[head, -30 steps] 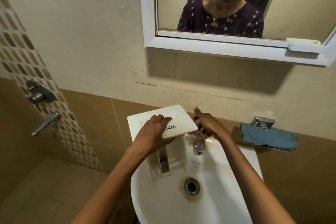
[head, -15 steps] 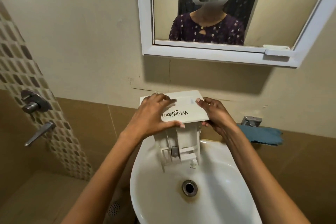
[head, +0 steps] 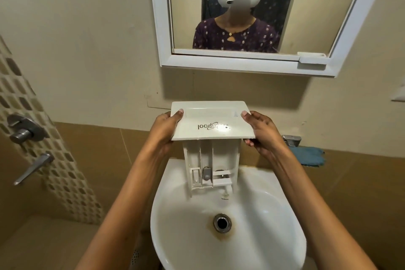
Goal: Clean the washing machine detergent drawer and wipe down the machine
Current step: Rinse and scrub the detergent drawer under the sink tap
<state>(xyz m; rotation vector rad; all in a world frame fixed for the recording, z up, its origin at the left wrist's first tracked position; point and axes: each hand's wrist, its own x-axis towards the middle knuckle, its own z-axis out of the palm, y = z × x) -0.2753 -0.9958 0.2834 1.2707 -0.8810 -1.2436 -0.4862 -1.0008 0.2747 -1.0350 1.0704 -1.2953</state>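
Detergent drawer [head: 211, 125] held up over the white sink [head: 186, 237]
Left hand [head: 163, 129] and right hand [head: 263, 131] each grip one side of its flat front plate, thumbs on top and fingers [head: 249, 142] curled under, pinching it. Its box part hangs down toward the sink. A blue cloth [head: 309, 155] lies off to the right
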